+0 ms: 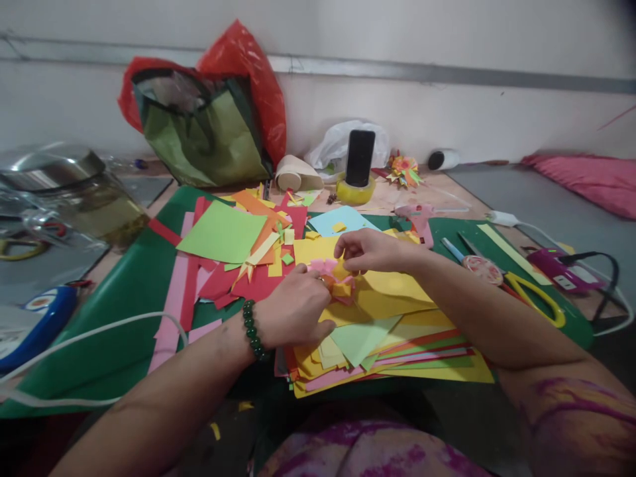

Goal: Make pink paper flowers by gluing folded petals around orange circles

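A small pink, yellow and orange paper flower (pixel 342 289) lies over a stack of coloured paper (pixel 397 291) in front of me. My left hand (pixel 298 305), with a green bead bracelet on the wrist, has its fingers closed on the flower's left side; the fingertips are partly hidden. From the right, my right hand (pixel 365 252) bends its fingers in a pinch on a small yellow paper piece (pixel 340 269) at the top of the flower. Cut scraps and a lime-green sheet (pixel 223 232) lie to the left of the hands.
Scissors with yellow handles (pixel 539 298) and a pink glue gun (pixel 420 218) lie to the right. A phone (pixel 360 158) stands on a yellow tape roll (pixel 355 191). At left are a glass jar (pixel 99 205) and a white cable (pixel 114 322). A green bag (pixel 203 139) stands behind.
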Available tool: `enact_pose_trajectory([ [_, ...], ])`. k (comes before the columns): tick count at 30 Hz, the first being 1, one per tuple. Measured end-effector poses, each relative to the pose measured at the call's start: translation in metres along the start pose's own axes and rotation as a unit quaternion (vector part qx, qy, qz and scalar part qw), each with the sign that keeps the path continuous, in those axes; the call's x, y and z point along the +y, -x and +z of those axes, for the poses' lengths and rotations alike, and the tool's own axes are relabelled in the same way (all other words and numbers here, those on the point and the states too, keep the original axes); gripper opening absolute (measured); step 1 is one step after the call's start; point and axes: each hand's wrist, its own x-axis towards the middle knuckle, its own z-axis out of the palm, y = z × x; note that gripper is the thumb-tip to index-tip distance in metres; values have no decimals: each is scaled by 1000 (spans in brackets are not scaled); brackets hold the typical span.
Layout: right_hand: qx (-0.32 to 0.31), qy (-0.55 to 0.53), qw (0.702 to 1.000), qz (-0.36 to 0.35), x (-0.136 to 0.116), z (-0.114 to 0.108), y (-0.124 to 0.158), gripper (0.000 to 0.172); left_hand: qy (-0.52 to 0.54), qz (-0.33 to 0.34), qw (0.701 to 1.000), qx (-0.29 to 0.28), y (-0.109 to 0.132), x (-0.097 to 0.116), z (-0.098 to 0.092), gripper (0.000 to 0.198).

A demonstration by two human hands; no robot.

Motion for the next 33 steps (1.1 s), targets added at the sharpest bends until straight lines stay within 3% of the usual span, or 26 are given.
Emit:
enact_pose_trajectory([
  [8,-5,22,999,33,3,5,-6,7,20,6,1000,0,0,0,-1,25],
  [16,-8,43,997,57,1,8,-5,7,5,22,999,23,0,-2,1,24],
  [21,22,37,998,55,-4,7,-6,8,13,6,1000,-2,0,-1,-1,26],
  [25,4,33,997,69,-4,8,-6,6,20,15,1000,12,0,-2,0,25],
  [29,-5,107,992,60,1,9,-7,8,18,20,1000,16,0,-2,1,26],
  [33,7,202,979,29,1,10,-8,11,0,8,1000,-21,-1,0,-2,31],
])
